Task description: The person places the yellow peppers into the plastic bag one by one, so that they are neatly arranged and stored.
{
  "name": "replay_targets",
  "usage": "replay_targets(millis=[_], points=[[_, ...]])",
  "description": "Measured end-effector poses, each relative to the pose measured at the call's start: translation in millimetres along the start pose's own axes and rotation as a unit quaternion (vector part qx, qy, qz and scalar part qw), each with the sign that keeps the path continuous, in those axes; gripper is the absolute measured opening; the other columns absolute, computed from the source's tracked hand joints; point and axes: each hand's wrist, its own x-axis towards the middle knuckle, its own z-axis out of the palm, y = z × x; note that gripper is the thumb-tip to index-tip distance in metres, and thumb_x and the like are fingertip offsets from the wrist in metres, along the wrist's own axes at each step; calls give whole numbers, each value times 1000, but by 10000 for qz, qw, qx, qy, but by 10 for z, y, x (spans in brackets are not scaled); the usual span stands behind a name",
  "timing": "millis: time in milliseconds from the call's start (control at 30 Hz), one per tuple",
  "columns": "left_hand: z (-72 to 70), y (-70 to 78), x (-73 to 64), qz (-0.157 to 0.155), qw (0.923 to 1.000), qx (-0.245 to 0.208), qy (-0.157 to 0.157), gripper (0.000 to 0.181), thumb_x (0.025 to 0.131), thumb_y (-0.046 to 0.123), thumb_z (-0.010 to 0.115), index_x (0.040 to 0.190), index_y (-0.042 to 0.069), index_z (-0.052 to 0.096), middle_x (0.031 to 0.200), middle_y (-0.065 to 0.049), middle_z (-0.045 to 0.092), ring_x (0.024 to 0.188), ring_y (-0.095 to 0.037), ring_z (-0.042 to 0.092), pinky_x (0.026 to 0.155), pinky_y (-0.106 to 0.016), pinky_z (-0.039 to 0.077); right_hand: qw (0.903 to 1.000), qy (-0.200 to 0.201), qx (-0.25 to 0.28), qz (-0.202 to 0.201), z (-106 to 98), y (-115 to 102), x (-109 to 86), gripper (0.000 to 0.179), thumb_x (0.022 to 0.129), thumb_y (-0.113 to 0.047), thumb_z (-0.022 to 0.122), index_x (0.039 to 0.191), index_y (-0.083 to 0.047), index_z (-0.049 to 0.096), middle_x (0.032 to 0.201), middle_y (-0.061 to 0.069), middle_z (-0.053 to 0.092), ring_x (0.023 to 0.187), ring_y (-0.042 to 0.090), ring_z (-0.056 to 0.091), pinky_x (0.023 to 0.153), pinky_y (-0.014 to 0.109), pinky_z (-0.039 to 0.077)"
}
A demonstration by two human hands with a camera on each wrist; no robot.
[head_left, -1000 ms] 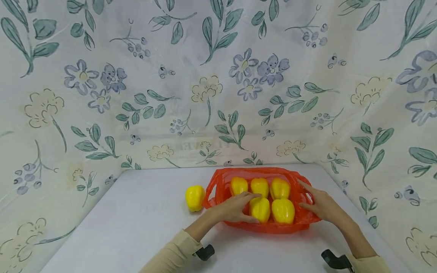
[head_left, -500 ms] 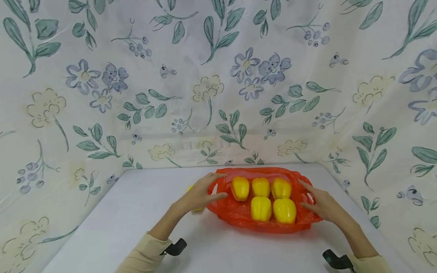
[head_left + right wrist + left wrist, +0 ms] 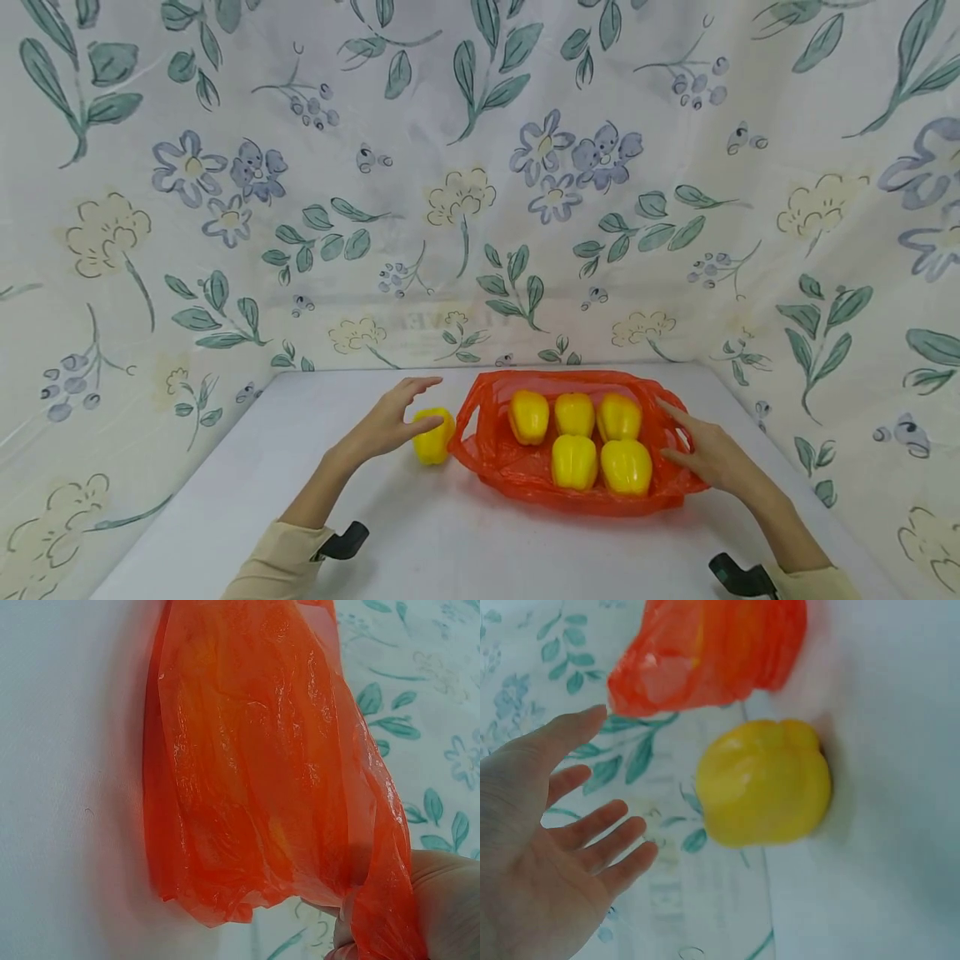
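Note:
My left hand (image 3: pixel 393 417) hovers left of a yellow bell pepper (image 3: pixel 432 437) that lies on the table beside the bag. Its fingers are spread and hold nothing; the left wrist view shows a gap between the fingertips and that bell pepper (image 3: pixel 765 784). A red plastic bag (image 3: pixel 517 487) lies with its mouth spread wide, and several yellow bell peppers (image 3: pixel 574 462) sit inside it in two rows. At the bag's right end, my right hand (image 3: pixel 708 450) holds the handle side. In the right wrist view, red plastic (image 3: pixel 255 765) covers part of that hand's fingers.
The white table (image 3: pixel 247 508) stretches left and in front of the bag. A flower-patterned cloth (image 3: pixel 480 208) hangs behind the table and along both sides. Black wrist-camera mounts (image 3: pixel 343 542) stick out near both sleeves.
My left hand has come out of the bag and moved left to the lone bell pepper. The front-row pepper and one at the bag's left now show fully. My right hand has stayed at the bag.

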Motion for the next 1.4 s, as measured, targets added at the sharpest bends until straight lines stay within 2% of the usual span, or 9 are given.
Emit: replay_targets(millis=[167, 367, 500, 667, 933, 1100, 1300, 1400], points=[[20, -151, -41, -341, 9992, -74, -175, 70, 84, 34, 77, 144, 17, 47, 141, -12, 52, 127, -35, 50, 103, -57, 47, 10000, -52, -13, 54, 15, 24, -2, 79, 86, -19, 74, 151, -7, 32, 130, 30, 55, 80, 16, 55, 64, 23, 58], [83, -309, -42, -840, 9951, -246, -463, 82, 78, 40, 81, 148, 22, 41, 146, -13, 45, 131, -38, 46, 102, -60, 45, 10000, -26, 58, 18, 12, 28, -12, 79, 86, -19, 74, 151, -7, 32, 131, 32, 53, 79, 16, 56, 62, 23, 58], [133, -387, -35, -979, 9920, -366, -709, 88, 75, 42, 83, 149, 25, 39, 149, -14, 42, 134, -42, 43, 101, -62, 45, 10000, -10, 79, -45, 6, 28, -20, 78, 86, -19, 74, 151, -7, 32, 130, 33, 53, 79, 15, 56, 62, 24, 58], [198, -449, -29, -970, 9899, -448, -928, 90, 74, 41, 84, 150, 26, 38, 149, -15, 42, 134, -40, 42, 101, -64, 44, 9999, -12, 138, -40, 15, 34, -16, 78, 86, -17, 74, 151, -8, 32, 131, 31, 54, 77, 15, 56, 62, 22, 57], [263, -462, 3, -831, 9898, -527, -1033, 98, 73, 38, 86, 153, 26, 31, 149, -13, 44, 132, -34, 44, 105, -63, 42, 9994, 159, -20, -312, 3, 45, -11, 75, 86, -16, 74, 149, -7, 36, 132, 32, 54, 87, 21, 57, 65, 23, 58], [291, -465, -1, -884, 9894, -447, -1064, 91, 73, 38, 85, 150, 25, 38, 145, -8, 49, 130, -30, 47, 106, -61, 42, 9994, 152, -62, -310, 4, 46, -11, 75, 85, -17, 74, 149, -7, 36, 133, 32, 54, 89, 22, 57, 68, 26, 59], [288, -474, -11, -833, 9907, -349, -1017, 81, 75, 31, 85, 145, 22, 45, 145, -6, 51, 132, -30, 46, 107, -62, 39, 9997, 53, 123, -183, -3, 38, 2, 76, 87, -18, 72, 152, -8, 32, 130, 30, 55, 76, 16, 57, 61, 20, 55], [291, -478, -15, -863, 9897, -406, -1069, 81, 75, 27, 85, 146, 22, 45, 147, -6, 49, 135, -31, 44, 108, -64, 37, 9997, 64, 101, -233, -4, 42, -4, 76, 87, -18, 72, 151, -6, 33, 129, 31, 55, 77, 17, 57, 62, 22, 57]])
